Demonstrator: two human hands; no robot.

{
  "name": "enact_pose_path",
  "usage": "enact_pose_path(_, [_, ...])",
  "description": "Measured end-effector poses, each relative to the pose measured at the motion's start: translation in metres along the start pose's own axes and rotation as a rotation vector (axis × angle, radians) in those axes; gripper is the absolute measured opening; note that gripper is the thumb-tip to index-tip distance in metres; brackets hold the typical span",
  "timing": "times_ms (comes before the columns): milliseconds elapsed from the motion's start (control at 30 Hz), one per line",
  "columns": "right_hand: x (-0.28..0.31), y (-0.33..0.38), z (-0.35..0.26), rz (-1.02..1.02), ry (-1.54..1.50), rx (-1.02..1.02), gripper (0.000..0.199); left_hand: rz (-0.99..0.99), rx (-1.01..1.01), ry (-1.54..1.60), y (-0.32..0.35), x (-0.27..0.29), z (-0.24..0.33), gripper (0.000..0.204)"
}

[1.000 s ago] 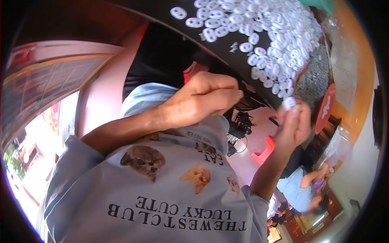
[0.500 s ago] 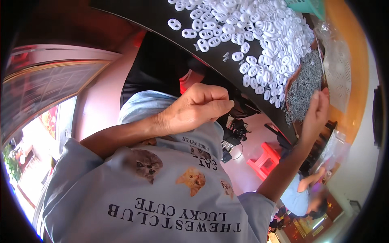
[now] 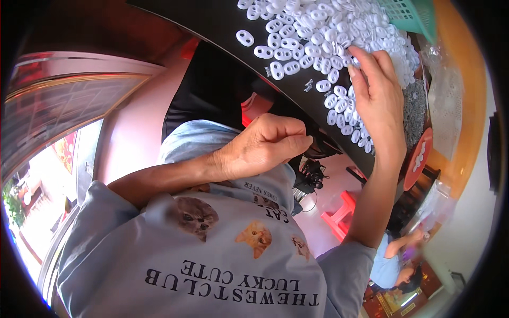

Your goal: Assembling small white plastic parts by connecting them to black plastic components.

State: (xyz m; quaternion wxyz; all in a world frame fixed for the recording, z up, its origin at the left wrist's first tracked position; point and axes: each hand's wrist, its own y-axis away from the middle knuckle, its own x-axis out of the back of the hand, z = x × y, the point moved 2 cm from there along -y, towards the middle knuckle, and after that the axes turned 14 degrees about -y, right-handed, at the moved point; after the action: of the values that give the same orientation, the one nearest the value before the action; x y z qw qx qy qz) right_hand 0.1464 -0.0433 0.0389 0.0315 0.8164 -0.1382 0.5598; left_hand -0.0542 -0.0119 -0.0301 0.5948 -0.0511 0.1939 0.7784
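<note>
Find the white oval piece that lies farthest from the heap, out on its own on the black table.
It is the white oval piece at the heap's far left edge, alone on the black table, with bare surface round it.

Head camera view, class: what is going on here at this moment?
A person sits at a black table covered with a heap of small white oval plastic pieces. The right hand lies spread on the edge of the heap, fingers among the pieces. The left hand is curled closed near the chest; whether it holds anything cannot be seen.
</note>
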Motion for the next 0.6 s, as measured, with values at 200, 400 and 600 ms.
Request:
enact_pose_path(200, [0.01, 0.004, 0.008, 0.033, -0.018, -0.009, 0.021, 0.018, 0.01, 0.02, -0.006, 0.005, 0.003, 0.031])
enact_pose_path(400, [0.009, -0.001, -0.001, 0.023, -0.107, -0.029, 0.017, 0.006, 0.011, 0.039, -0.005, 0.007, 0.003, 0.029])
enact_pose_path(600, [0.008, -0.01, 0.009, -0.048, 0.0, 0.006, 0.017, 0.014, -0.013, 0.018, -0.003, 0.007, 0.002, 0.033])
